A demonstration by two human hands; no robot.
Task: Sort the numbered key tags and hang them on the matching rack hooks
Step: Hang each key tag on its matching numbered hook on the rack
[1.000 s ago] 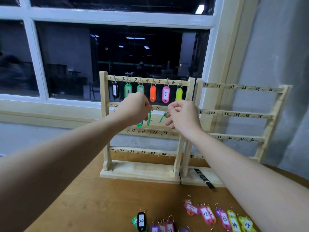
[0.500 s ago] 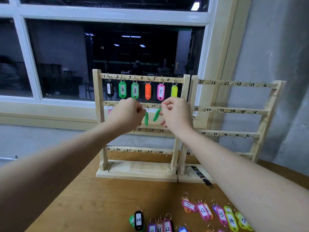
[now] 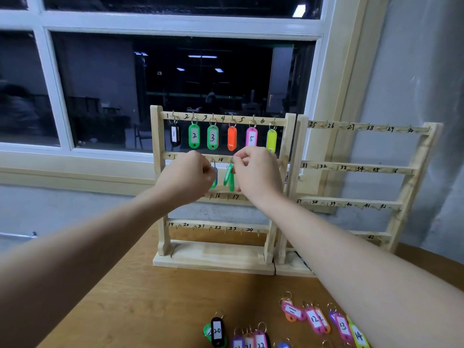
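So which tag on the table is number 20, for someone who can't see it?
Start at the left rack and drop straight down the table to its near edge. The tag 20 is black, lying on a green one; its neighbours rightwards are purple and pink.

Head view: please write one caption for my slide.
Both hands, left hand and right hand, hang tags on the left rack's second row.

A wooden table bears two wooden racks side by side and scattered numbered key tags.
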